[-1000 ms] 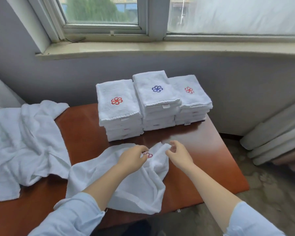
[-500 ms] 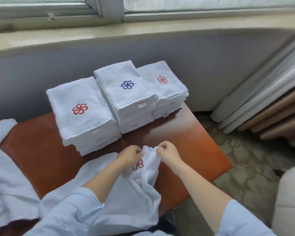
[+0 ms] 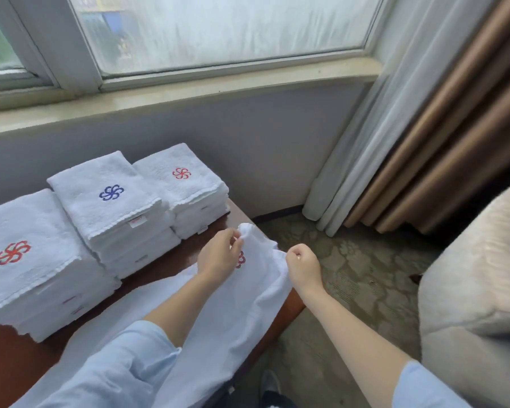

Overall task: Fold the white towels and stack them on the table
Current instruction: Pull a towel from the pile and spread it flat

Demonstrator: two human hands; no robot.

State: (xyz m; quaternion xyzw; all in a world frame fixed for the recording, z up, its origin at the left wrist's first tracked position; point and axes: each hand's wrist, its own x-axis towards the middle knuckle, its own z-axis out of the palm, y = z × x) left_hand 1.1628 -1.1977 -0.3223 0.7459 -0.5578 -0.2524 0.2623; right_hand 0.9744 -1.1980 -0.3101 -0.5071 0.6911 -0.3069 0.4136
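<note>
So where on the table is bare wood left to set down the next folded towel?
A narrow strip of table lies between the middle stack and the held towel; another patch sits before the left stack, lower left. The back is crowded: the right stack closes the row.

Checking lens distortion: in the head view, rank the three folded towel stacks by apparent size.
1. left red-emblem stack, nearest the camera, cut by the frame edge.
2. blue-emblem stack.
3. far red-emblem stack.
Nearness likely drives this order; their true sizes may well match.
</note>
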